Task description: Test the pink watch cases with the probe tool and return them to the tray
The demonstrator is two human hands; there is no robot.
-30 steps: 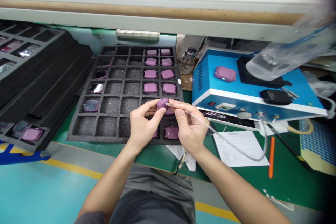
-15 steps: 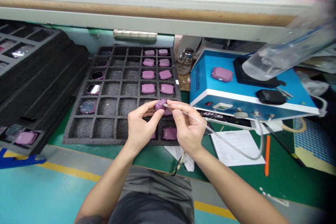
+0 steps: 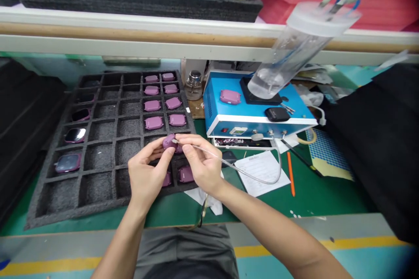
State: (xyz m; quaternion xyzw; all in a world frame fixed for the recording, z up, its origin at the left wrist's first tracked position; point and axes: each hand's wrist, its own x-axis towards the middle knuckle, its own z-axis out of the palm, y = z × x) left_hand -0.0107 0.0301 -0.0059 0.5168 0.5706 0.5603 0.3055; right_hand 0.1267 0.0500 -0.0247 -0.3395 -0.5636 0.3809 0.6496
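Observation:
My left hand (image 3: 149, 172) pinches a small purple watch case (image 3: 169, 141) above the right part of a black foam tray (image 3: 94, 207). Between the fingers of my right hand (image 3: 204, 163) is the end of a clear thin tube (image 3: 234, 166), its tip touching the case. From there the tube loops over a paper sheet to the front of a blue box (image 3: 222, 115). Purple cases (image 3: 152, 105) fill the tray's two right columns, partly hidden by my hands. Watches with dark screens (image 3: 76, 134) sit in its leftmost column.
A purple case (image 3: 230, 96), a black object (image 3: 276, 114) and a clear cylinder (image 3: 288, 56) stand on the box. A glass bottle (image 3: 194, 85) is left of it. An orange stick (image 3: 290, 174) lies beside the paper (image 3: 258, 172). Black stacks flank the table.
The camera view has swung to the right, so the tray, box and hands appear further left. My hands keep hold of the case and the tube, with the tip still at the case.

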